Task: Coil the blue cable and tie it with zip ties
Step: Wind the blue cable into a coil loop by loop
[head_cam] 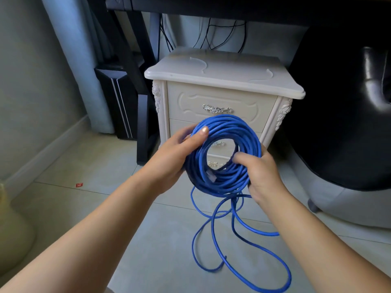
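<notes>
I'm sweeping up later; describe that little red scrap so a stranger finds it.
From the white nightstand, look down-left across the tiled floor. The red scrap lies by a grout line near the left skirting board; it alone is red.

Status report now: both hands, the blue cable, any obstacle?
Left hand grips blue cable at coil's left; right hand at lower right. Mostly coiled, loose loops on floor. Nothing blocking.

the left hand (178, 149) fingers hide behind the blue cable (226, 132) coil.

Smooth plastic blue cable (228, 123); glossy, seemingly lacquered nightstand (224, 77).
</notes>
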`<state>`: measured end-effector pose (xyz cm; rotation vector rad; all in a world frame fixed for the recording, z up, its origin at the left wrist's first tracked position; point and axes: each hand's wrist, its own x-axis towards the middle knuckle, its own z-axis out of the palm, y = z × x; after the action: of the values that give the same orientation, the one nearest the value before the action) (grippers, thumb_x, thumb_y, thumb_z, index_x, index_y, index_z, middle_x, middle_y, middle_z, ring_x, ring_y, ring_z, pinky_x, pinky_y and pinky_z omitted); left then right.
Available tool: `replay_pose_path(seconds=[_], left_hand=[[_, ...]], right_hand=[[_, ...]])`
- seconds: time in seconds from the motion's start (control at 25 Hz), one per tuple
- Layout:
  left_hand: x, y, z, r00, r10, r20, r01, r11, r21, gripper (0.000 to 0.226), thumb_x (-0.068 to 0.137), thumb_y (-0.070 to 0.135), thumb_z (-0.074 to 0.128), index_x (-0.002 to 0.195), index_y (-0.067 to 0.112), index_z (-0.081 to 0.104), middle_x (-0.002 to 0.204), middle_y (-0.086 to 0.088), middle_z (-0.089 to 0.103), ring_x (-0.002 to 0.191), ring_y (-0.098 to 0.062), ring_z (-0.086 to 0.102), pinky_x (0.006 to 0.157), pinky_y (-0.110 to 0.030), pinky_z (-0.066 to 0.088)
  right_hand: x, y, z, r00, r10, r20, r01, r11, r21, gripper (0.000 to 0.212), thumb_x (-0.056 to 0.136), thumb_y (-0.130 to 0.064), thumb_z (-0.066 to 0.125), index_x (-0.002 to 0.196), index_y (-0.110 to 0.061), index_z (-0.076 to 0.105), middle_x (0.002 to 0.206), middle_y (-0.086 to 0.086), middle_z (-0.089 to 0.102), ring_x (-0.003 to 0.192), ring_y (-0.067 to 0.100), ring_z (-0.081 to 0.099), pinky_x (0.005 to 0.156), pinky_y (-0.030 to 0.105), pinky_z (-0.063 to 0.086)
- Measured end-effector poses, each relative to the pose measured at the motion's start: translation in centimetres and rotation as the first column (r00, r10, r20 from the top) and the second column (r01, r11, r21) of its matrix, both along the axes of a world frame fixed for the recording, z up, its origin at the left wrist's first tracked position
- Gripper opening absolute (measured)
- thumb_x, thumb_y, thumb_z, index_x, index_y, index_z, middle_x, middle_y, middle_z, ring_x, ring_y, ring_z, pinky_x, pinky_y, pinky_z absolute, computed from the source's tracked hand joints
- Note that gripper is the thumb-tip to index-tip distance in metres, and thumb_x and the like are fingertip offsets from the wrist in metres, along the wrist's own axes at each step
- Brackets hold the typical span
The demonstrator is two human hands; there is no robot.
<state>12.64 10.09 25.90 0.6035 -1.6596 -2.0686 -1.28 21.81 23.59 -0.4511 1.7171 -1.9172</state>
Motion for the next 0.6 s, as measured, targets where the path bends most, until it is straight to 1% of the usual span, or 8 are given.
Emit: replay_pose_path(seconds=[0.04,0.12,0.2,0.24,0.32,0.4,0.48,0.6], left_hand=[[-0.2,0.0,-0.3,0.999,0.033,0.004,-0.033,0.994,0.101,0.045,0.088,0.057,0.058,0.113,0.022,0.069,0.103,0.002,0.072,0.089,-0.013,0.066,0.084,-0.036,0.055],[-0.6,0.4,-1.3,0.982,0.099,0.164,-0.133,0.968,0.214,0.036,0.100,0.041,0.046,0.101,0.015,0.069,0.093,-0.005,0.073,0.088,-0.019,0.069,0.085,-0.037,0.056],[-1.1,1.6,-2.7,0.936,-0.034,0.351,-0.019,0.989,0.149,0.029,0.099,0.029,0.047,0.103,0.010,0.069,0.099,-0.010,0.075,0.096,-0.023,0.072,0.088,-0.038,0.055],[-1.4,2.4,-3.0,0.920,-0.121,0.372,0.068,0.986,0.151,0.031,0.099,0.029,0.048,0.107,0.008,0.070,0.105,-0.011,0.075,0.099,-0.025,0.072,0.089,-0.039,0.055],[-2.0,3.5,-3.0,0.927,-0.214,0.308,0.153,0.965,0.211,0.034,0.099,0.030,0.047,0.113,0.007,0.068,0.108,-0.014,0.074,0.103,-0.028,0.071,0.094,-0.042,0.055],[-2.5,3.9,-2.8,0.942,-0.248,0.226,0.193,0.951,0.239,0.025,0.098,0.025,0.054,0.112,0.010,0.068,0.102,-0.011,0.075,0.102,-0.028,0.071,0.097,-0.045,0.053],[-2.9,4.5,-3.0,0.936,-0.284,0.210,0.240,0.948,0.212,0.019,0.092,0.016,0.065,0.109,0.009,0.066,0.090,-0.007,0.074,0.090,-0.026,0.072,0.088,-0.041,0.058],[-3.4,5.7,-3.5,0.935,-0.271,0.227,0.246,0.960,0.132,0.025,0.090,0.005,0.066,0.115,0.006,0.066,0.072,-0.007,0.066,0.068,-0.020,0.067,0.067,-0.028,0.058]], right_hand=[[-0.5,0.0,0.1,0.996,-0.035,0.080,0.037,0.999,-0.028,0.029,0.075,0.012,0.058,0.085,-0.015,0.060,0.076,0.010,0.058,0.072,0.028,0.059,0.068,0.040,0.052],[-1.3,0.2,0.3,0.971,-0.051,0.232,0.077,0.992,-0.104,0.026,0.077,0.010,0.054,0.088,-0.012,0.059,0.078,0.012,0.060,0.073,0.030,0.063,0.070,0.042,0.055],[-1.5,0.5,0.8,0.944,-0.003,0.330,0.064,0.983,-0.174,0.021,0.081,0.008,0.051,0.086,-0.011,0.060,0.072,0.009,0.065,0.068,0.029,0.067,0.071,0.045,0.058],[-1.5,0.6,1.1,0.936,0.023,0.352,0.050,0.979,-0.196,0.020,0.084,0.006,0.050,0.081,-0.011,0.059,0.066,0.007,0.066,0.063,0.026,0.068,0.068,0.044,0.059],[-1.7,0.9,1.6,0.924,0.052,0.378,0.041,0.971,-0.236,0.023,0.087,0.003,0.048,0.074,-0.012,0.058,0.059,0.004,0.065,0.058,0.023,0.068,0.065,0.043,0.058],[-2.0,1.0,1.8,0.916,0.072,0.395,0.050,0.956,-0.289,0.021,0.087,0.002,0.048,0.074,-0.012,0.058,0.062,0.004,0.065,0.063,0.024,0.069,0.068,0.045,0.058],[-2.0,1.0,1.9,0.911,0.095,0.402,0.049,0.942,-0.333,0.020,0.086,0.001,0.049,0.075,-0.012,0.059,0.067,0.005,0.065,0.070,0.025,0.068,0.076,0.046,0.057],[-1.9,1.0,1.8,0.903,0.118,0.412,0.041,0.933,-0.358,0.022,0.085,0.000,0.048,0.072,-0.013,0.057,0.064,0.004,0.062,0.065,0.023,0.067,0.068,0.040,0.058]])
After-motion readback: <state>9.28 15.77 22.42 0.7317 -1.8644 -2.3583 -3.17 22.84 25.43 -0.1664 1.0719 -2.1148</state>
